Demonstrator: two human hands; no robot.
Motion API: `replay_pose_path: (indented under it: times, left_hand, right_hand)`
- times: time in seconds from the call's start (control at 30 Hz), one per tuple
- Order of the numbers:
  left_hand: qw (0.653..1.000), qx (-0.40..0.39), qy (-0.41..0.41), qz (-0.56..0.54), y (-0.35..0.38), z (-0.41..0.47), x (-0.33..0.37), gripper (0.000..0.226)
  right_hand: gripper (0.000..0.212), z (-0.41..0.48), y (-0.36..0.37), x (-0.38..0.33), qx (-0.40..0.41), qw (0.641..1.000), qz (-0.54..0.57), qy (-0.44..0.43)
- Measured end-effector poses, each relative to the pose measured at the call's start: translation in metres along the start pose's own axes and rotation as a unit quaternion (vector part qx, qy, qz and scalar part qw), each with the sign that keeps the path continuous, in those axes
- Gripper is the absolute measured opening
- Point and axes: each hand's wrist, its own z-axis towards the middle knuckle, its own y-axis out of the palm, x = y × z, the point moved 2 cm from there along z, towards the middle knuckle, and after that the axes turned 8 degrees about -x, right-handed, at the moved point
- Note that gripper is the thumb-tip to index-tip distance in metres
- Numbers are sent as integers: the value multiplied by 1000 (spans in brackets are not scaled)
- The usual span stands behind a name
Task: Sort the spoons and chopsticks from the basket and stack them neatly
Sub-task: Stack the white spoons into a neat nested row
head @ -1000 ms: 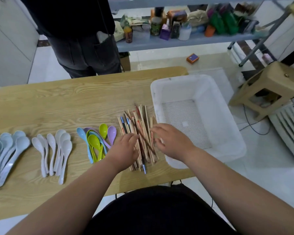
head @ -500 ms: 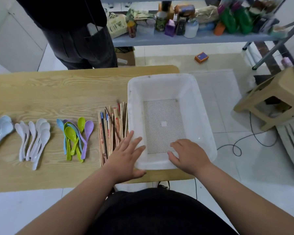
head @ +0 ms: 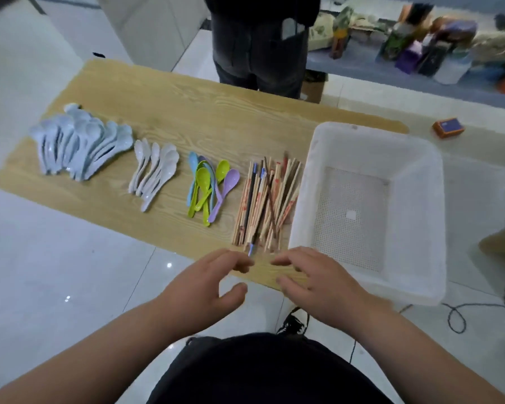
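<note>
Both hands hover at the table's near edge, just short of the chopstick pile.

The left hand (head: 209, 282) and right hand (head: 314, 282) hold nothing, their fingers loosely curled and a little spread. The left fingertips come close to the blue-tipped near end of the chopsticks (head: 267, 205); whether they touch it cannot be told. The chopsticks lie side by side against the left wall of the white basket (head: 308, 182), whose mesh floor shows in full with a small white square at its middle. Left of them lie the coloured spoons (head: 206, 188), the white spoons (head: 155, 173) and the pale blue spoons (head: 76, 144), each group apart. The basket overhangs the right end of the table (head: 216, 121). Bare wood runs behind the piles to the far edge, where a person (head: 260, 53) stands.
</note>
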Motion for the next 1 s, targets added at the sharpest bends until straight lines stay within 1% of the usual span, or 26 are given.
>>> replay_pose_path:
  times: [0.1, 0.2, 0.27, 0.37, 0.5, 0.6, 0.7, 0.83, 1.0]
  left_hand:
    - [995, 30, -30, -89, -16, -55, -26, 42]
    - [982, 97, -63, -152, -35, -110, -55, 38]
    - [966, 151, -94, -186, -46, -145, -79, 32]
    - [949, 204, -132, -201, -57, -198, -120, 30]
    - [941, 218, -176, -192, -76, -252, -161, 31]
    - [930, 234, -199, -200, -92, -269, -183, 30]
    - [920, 258, -202, -216, -116, -267, -200, 31]
    - [913, 268, -205, -231, -157, -250, -222, 34]
    - [887, 307, -216, -270, -208, -234, -249, 34]
  right_hand:
    - [18, 17, 24, -47, -24, 999, 28, -29]
    - [19, 39, 55, -92, -51, 997, 19, -51]
    - [19, 57, 77, -120, -67, 996, 20, -63]
    - [22, 88, 113, -165, -91, 991, 16, -93]
    - [27, 130, 149, -221, -103, 986, 37, -124]
    - [27, 151, 167, -245, -134, 981, 43, -132]
    - [23, 169, 175, -253, -167, 977, 30, -128]
    - [23, 203, 173, -255, -177, 975, 26, -134]
    - [23, 263, 166, -281, -195, 970, 35, -137]
